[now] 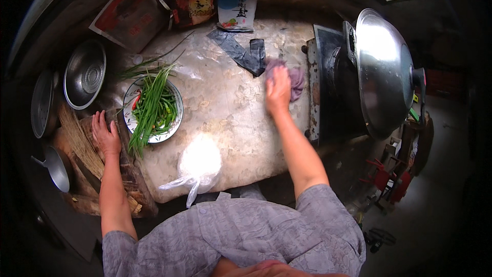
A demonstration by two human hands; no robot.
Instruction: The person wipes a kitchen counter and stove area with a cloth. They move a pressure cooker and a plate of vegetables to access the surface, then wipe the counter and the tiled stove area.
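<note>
My right hand point(279, 91) is over a crumpled purple cloth point(296, 80) and presses it to the table near the stove; hand and cloth are blurred. Flat and with its fingers somewhat spread, my left hand point(105, 134) rests on the dark wooden surface point(127, 169) at the left and holds nothing. Just right of that hand stands a white patterned bowl point(130, 124) with green chives point(152, 104), green chili peppers point(169, 107) and a red one point(136, 100). A black plastic strip point(238, 52) lies by the cloth.
On the right, a large metal wok lid point(384, 73) tilts above a black stove point(334, 96). A tied clear plastic bag point(200, 161) sits at the table's front edge. Seasoning packets point(238, 5) line the back. Metal basins point(85, 75) and a ladle point(57, 169) are at left.
</note>
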